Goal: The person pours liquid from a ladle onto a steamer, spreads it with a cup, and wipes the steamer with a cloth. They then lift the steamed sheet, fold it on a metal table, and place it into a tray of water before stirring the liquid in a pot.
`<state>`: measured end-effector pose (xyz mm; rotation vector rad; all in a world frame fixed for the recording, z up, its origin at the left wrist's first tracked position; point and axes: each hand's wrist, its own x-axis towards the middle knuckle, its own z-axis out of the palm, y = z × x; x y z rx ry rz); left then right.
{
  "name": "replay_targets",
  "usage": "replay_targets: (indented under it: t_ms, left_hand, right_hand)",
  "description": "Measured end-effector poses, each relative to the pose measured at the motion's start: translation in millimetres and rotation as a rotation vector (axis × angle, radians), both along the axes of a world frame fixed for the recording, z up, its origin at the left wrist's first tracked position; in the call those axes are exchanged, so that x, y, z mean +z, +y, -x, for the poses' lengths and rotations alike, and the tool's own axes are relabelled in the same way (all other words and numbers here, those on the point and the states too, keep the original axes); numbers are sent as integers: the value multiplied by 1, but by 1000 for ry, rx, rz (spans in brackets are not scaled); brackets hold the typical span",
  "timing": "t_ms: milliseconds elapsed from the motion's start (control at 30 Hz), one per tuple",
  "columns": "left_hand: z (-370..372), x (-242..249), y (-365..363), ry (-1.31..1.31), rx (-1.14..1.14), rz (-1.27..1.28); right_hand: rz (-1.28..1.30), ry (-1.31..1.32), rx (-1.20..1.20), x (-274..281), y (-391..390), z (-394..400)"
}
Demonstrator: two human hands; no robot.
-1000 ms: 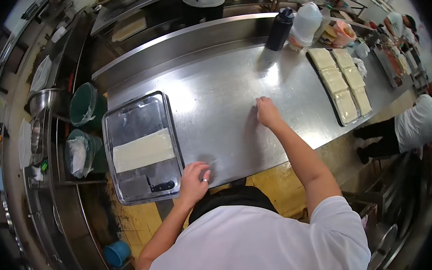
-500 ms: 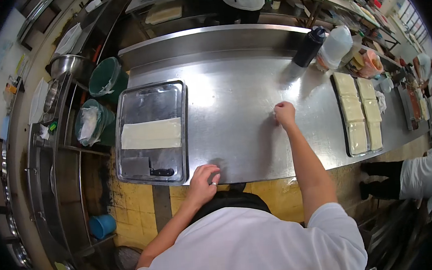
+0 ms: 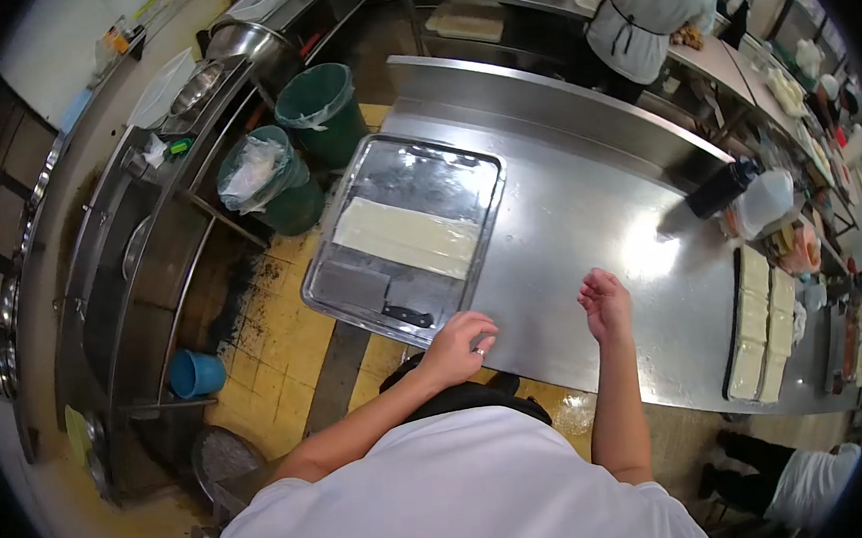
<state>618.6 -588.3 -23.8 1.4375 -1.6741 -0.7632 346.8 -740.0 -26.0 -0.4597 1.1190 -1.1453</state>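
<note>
My left hand [image 3: 460, 349], with a ring on one finger, is by the near right corner of a metal tray [image 3: 487, 283]. Its fingers are loosely bent and apart, and nothing shows in them. On the tray lies a pale flat strip of dough [image 3: 409, 237]. Closer to me on the same tray rests a cleaver with a broad blade and a black handle [image 3: 407, 317]. My right hand [image 3: 606, 304] is over the steel table [image 3: 550, 251], palm partly turned up, fingers slightly curled and apart, holding nothing.
To the right, a dark tray holds several pale dough pieces [image 3: 761, 321]. A black bottle [image 3: 723, 187] and a whitish jug [image 3: 766, 201] stand behind it. Green bins [image 3: 317, 117] are left of the table. A person [image 3: 638, 15] works beyond the table's raised back edge.
The view has swung left, so the table appears tilted and farther right. My right hand has turned and its fingers have loosened from a closed shape. My left hand stays near the tray corner.
</note>
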Motion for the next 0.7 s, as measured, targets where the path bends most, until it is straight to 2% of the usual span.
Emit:
replay_targets:
  t_ms: [100, 233, 367, 433, 500, 533, 567, 600, 633, 700]
  left_hand:
    - [-38, 14, -5, 1, 0, 38]
    - [-112, 31, -12, 3, 77, 106]
    - [-201, 35, -4, 2, 160, 140]
    - [-242, 30, 5, 8, 209, 150]
    - [-276, 28, 21, -12, 260, 110]
    - [-291, 30, 28, -19, 277, 94]
    - [-307, 33, 31, -27, 294, 87]
    - [-320, 31, 36, -25, 307, 155]
    - [-332, 28, 39, -1, 342, 150]
    - [-351, 18, 51, 49, 407, 119]
  right_hand:
    - [145, 84, -124, 24, -4, -18]
    - [379, 210, -356, 86, -1, -82]
    - [739, 119, -544, 144, -8, -182]
    - [895, 274, -425, 156, -36, -276]
    - [1207, 846, 297, 169, -54, -386]
    - [1193, 793, 455, 168, -49, -441]
    - [1147, 605, 636, 168, -44, -478]
    - [1058, 693, 694, 199, -16, -497]
    - [1082, 566, 628, 194, -6, -516]
    - [1121, 483, 548, 173, 10, -535]
